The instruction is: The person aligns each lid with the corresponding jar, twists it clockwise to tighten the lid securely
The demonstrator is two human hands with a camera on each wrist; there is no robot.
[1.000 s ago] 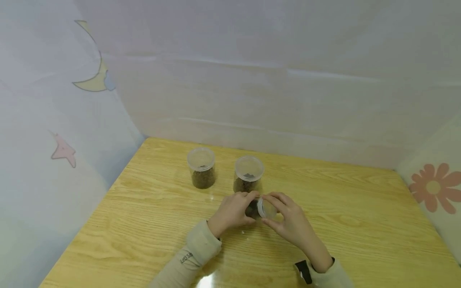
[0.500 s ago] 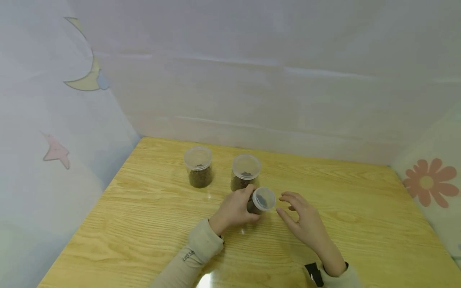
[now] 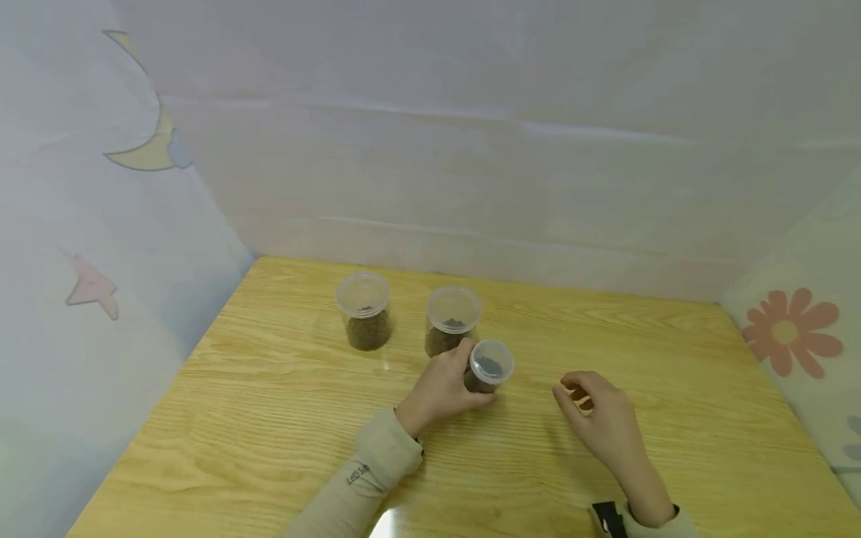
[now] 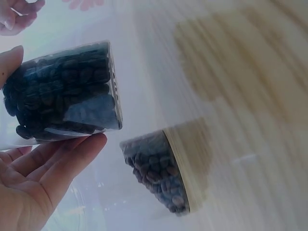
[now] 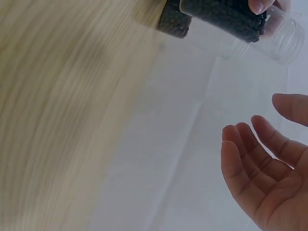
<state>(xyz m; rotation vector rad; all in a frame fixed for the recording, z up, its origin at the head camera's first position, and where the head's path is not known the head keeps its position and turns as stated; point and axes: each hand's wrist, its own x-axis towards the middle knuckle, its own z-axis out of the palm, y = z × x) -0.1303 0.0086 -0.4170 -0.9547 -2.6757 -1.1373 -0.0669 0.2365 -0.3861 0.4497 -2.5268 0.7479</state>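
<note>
My left hand grips a clear lidded jar from its left side, thumb in front and fingers behind. Dark beans fill the lower part of this jar; in the left wrist view it is held clear of the table. Its lid faces up, slightly tilted. To the right of it, my right hand hovers over the table with loosely bent fingers and nothing in them. The right wrist view shows the same hand apart from the held jar.
Just behind the held jar stands a second clear lidded jar, partly filled with dark beans. Farther left is a third similar jar. All are at the wooden table, which meets a pale printed backdrop at its far edge.
The right hand has let go of the jar's lid and drawn away to the right. In the left hand, the jar has turned from lying sideways to nearly upright.
</note>
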